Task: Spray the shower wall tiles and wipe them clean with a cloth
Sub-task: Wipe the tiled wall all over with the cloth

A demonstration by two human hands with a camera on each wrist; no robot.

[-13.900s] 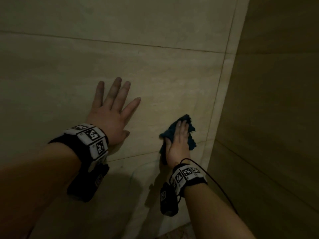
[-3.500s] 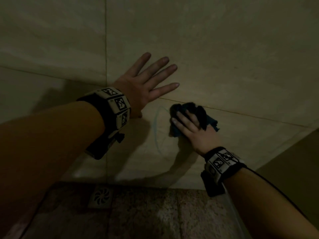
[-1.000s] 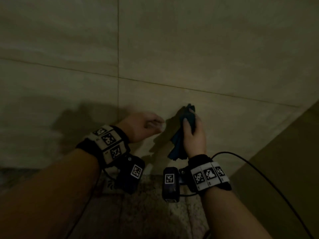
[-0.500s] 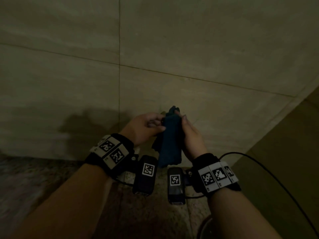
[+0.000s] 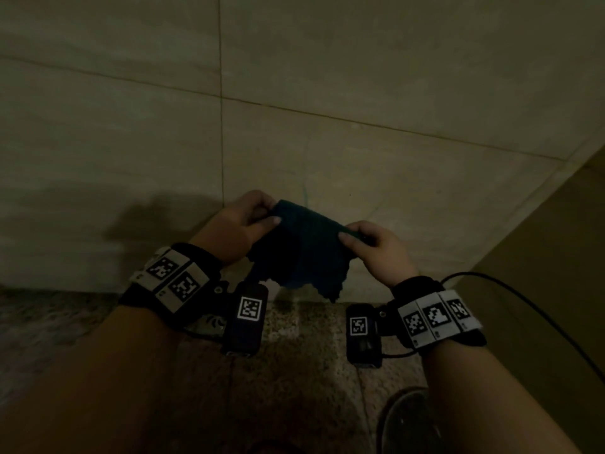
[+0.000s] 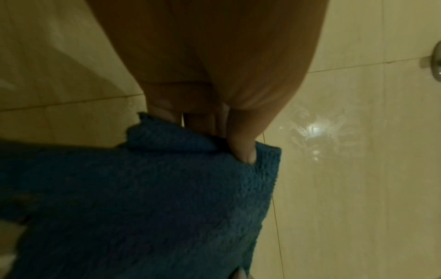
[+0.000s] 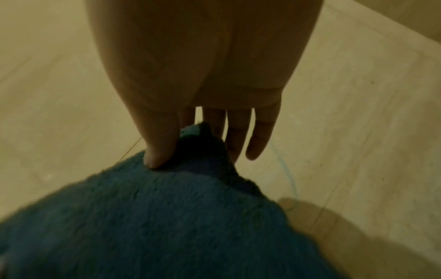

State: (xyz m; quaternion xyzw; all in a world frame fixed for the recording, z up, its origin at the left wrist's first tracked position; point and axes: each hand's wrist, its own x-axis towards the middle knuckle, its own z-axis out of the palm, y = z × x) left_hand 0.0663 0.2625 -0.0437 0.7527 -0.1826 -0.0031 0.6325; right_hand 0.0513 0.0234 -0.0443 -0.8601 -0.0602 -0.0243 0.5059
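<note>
Between the 2 wrists, a dark teal cloth point(image 5: 304, 247) hangs spread; the left hand point(image 5: 240, 224) pinches its left top corner with thumb and fingers, the right hand point(image 5: 376, 249) its right. Behind stand the beige wall tiles point(image 5: 376, 77), apart from the cloth.

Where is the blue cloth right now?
In the head view, the blue cloth hangs mid-frame, stretched between the left hand and right hand, before the wall tiles.
</note>
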